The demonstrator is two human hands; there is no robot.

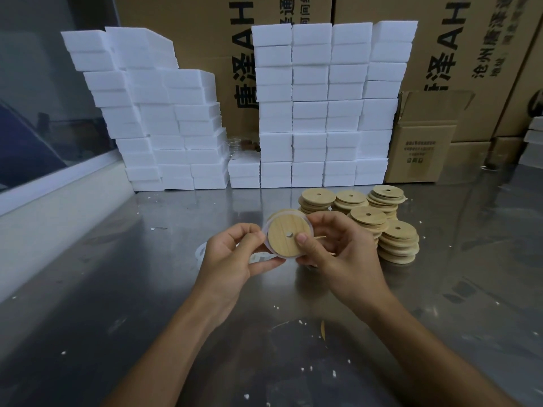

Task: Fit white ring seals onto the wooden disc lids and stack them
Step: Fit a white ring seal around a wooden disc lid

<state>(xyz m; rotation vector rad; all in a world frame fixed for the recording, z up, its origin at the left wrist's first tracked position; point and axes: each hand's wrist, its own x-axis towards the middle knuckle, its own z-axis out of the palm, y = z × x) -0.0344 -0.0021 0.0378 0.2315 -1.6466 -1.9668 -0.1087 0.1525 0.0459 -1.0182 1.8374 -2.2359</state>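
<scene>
Two bare forearms reach in from the bottom edge, no sleeves showing. The left hand and right hand wear no gloves, rings or watch; fingernails are short.

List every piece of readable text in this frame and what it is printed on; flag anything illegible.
"唐泽AH", cut off at the top edge: large cardboard carton behind the white foam blocks.
"泽AH", partly hidden, with "沧州唐泽" in smaller characters beside it: right carton.
Small brown box: several printed lines, too small and blurred to read.
Wooden disc lids, the held lid and hands: no text.
</scene>
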